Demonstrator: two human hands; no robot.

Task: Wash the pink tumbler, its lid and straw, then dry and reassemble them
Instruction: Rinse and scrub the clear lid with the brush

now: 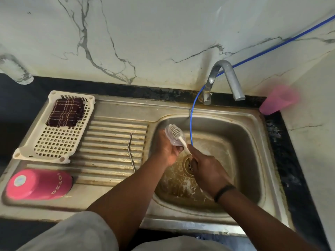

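The round clear plastic lid (pixel 174 137) is over the steel sink (pixel 253 160), up near its back left corner. The left hand (pixel 167 151) holds it from below, with its fingers curled round the edge. The right hand (pixel 204 167) grips the thin handle of a white bottle brush (pixel 176 133), and the brush head rests on the face of the lid. The lid looks light, stiff and see-through, with a raised ring on top. It is likely wet and slippery, so holding it by the rim, as now, seems the safest way. The pink tumbler (pixel 39 183) lies on its side on the ribbed draining board, at the front left. It has white letters on it and a pale sticker on its base. It looks smooth and hard, and could roll, so it is best held round the body. The bent metal straw (pixel 130 151) lies on the ridges between the tumbler and the sink. It is thin and stiff, easy to pinch in the middle. A dark checked cloth (pixel 66 112) sits in a cream plastic basket (pixel 54 145) behind the tumbler.
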